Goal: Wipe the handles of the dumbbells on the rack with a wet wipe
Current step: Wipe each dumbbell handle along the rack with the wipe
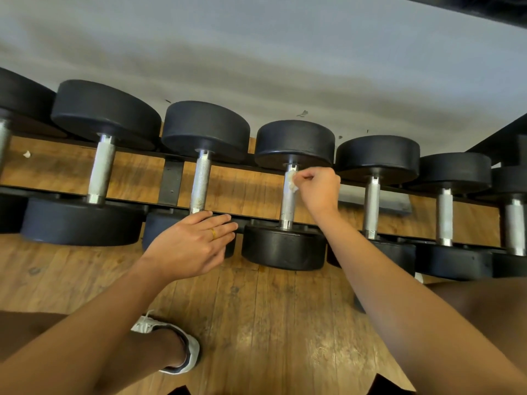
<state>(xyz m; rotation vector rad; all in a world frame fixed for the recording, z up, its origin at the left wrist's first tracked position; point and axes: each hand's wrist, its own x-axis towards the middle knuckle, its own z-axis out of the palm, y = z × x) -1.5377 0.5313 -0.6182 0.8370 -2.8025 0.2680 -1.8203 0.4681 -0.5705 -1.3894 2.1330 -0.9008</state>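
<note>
Rack (pixel 171 181): black rails, carrying a row of dumbbells (pixel 105 109) running left to right.
Right hand (pixel 318 189): fingers curling, pinching a crumpled wet wipe (pixel 293 182) and pressing it against the far end of a steel handle (pixel 288 203) mid-row.
Left hand (pixel 191 246): fingers lying straight, gripping nothing, resting on the near head of the neighbouring dumbbell (pixel 205 129) to the left.
White shoe (pixel 185 349): standing on the wooden floor (pixel 271 323), near side.

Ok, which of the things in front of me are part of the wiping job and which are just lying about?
Part of the job: wet wipe, pinched by the right hand against a dumbbell handle; other handles along the rack; left hand, flat over the neighbouring dumbbell's near head.
Just lying about: white scrap on the floor; grey slab under the rack; white shoe.
</note>
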